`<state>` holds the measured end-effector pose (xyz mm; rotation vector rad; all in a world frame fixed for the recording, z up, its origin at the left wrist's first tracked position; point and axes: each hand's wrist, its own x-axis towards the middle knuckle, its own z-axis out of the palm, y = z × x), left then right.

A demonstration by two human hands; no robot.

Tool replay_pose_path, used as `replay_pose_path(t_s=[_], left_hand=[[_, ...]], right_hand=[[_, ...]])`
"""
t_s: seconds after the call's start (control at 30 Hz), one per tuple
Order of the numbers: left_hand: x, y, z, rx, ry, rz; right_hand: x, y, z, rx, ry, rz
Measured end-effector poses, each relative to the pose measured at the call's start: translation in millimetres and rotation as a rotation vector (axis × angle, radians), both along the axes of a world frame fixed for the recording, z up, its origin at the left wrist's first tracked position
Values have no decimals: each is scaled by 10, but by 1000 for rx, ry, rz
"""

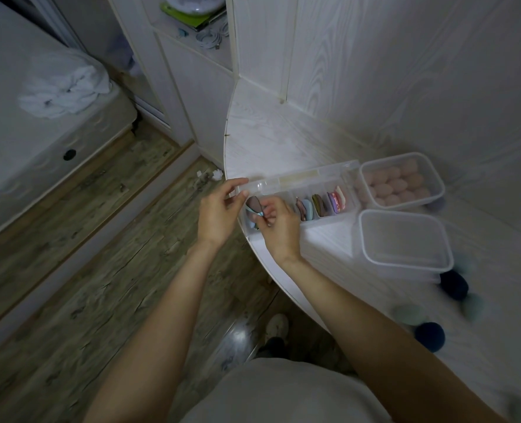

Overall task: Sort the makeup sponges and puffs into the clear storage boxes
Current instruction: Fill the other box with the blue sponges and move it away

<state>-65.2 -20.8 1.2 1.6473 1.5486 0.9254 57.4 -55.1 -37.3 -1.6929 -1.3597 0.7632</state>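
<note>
A long clear compartment box [338, 215] lies at the table's left edge with its lid [299, 178] raised. Flat coloured puffs [320, 203] stand on edge in its middle compartments. My left hand [219, 209] pinches the lid's left corner. My right hand [279, 225] pinches a light blue puff [253, 214] over the leftmost compartment, beside a mauve puff [254, 203]. To the right, a clear tub [436, 186] holds several pink sponges [396, 184]. An empty clear tub [405, 239] sits in front of it.
Dark blue puffs [454, 284] [429, 336] and pale green ones [407, 314] lie loose on the white table [271, 138] at the right. White wall panels stand behind. At the left are a wooden floor [100, 254] and a bed [39, 117].
</note>
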Motion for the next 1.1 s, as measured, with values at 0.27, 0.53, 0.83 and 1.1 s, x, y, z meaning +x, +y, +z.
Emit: replay_pose_path(t_s=[0.27, 0.53, 0.83, 1.1], left_hand=[[-7, -17, 6, 19, 4, -18], [-7, -91, 3, 0, -18, -46], [-2, -444, -385, 91, 367, -250], [463, -288, -517, 32, 918, -494]], right_hand=[[-74, 104, -30, -67, -456, 187], [276, -219, 39, -86, -153, 172], [1128, -530, 212, 202, -498, -18], [1216, -321, -91, -300, -922, 345]])
